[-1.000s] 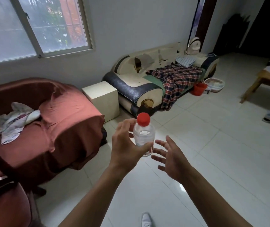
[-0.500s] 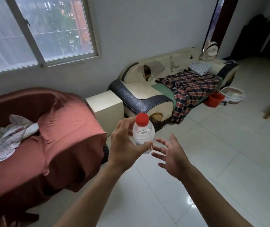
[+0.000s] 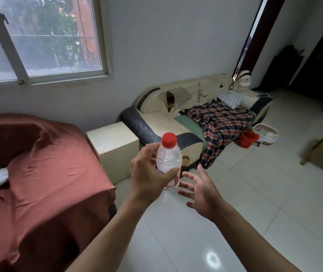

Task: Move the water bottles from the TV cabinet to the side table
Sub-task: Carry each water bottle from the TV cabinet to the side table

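we are holding a water bottle (image 3: 169,160) upright in our left hand (image 3: 149,178), thumb wrapping across the front of its lower half and the other fingers curling round the far side; the clear bottle is carrying a red cap (image 3: 169,140) and is hanging in the air above the tiled floor (image 3: 254,203), not resting on anything; our right hand (image 3: 201,192) is floating just beside the bottle's base, fingers spread and slightly bent, palm turning toward the bottle but gripping nothing (whether a fingertip is brushing the plastic, we cannot tell); beyond the bottle a cream box-shaped side table (image 3: 113,148) is standing between a sofa draped in a rust-red cover (image 3: 45,173) on the left and a worn cream-and-dark sofa (image 3: 166,116) on the right; a plaid blanket (image 3: 219,124) is spilling over that second sofa's seat, with a striped cushion (image 3: 231,99) at its far end; a red bucket (image 3: 248,139) and a pale basket (image 3: 266,133) are sitting on the floor just past it; a window (image 3: 39,38) is filling the wall above.
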A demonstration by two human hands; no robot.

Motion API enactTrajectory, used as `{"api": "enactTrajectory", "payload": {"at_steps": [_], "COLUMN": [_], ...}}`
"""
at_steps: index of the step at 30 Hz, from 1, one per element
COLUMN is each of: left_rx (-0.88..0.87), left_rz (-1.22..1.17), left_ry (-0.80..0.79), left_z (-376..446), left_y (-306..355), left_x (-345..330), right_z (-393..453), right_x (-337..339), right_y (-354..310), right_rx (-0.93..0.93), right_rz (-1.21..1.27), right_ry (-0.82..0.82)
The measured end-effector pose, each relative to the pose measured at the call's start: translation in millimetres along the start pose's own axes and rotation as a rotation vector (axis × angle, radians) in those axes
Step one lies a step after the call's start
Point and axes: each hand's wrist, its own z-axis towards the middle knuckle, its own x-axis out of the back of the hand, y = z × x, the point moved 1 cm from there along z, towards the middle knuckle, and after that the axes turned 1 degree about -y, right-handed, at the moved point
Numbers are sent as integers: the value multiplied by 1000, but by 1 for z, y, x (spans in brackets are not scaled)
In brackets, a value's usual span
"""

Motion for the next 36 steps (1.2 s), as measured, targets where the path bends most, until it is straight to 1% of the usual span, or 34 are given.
{"api": "enactTrajectory", "payload": {"at_steps": [4, 9, 12, 16, 20, 27, 31, 36], "left_rx": [21, 77, 80, 111, 128, 187, 233, 256], "left_rz": [-15, -15, 16, 44, 128, 213, 235, 219], "left_ry": [-12, -29, -41, -21, 12, 113, 149, 168], "left_z": [45, 87, 117, 163, 215, 290, 319, 356], "left_y": [-32, -68, -86, -107, -125, -151, -173, -215], "left_x": [-2, -18, -36, -66, -105, -145, -152, -150], "right_z": [47, 100, 136, 195, 261, 341, 379, 428], "right_x": [-13, -13, -6, 10, 30, 42, 37, 17], "right_y": [-21, -40, -57, -87, -123, -193, -215, -238], "right_rx": [-28, -79, -96, -102, -119, -161, -196, -225], "right_rz": [17, 58, 74, 74, 84, -20, -93, -137], "right_ry": [-8, -19, -40, -92, -142, -206, -236, -219]}}
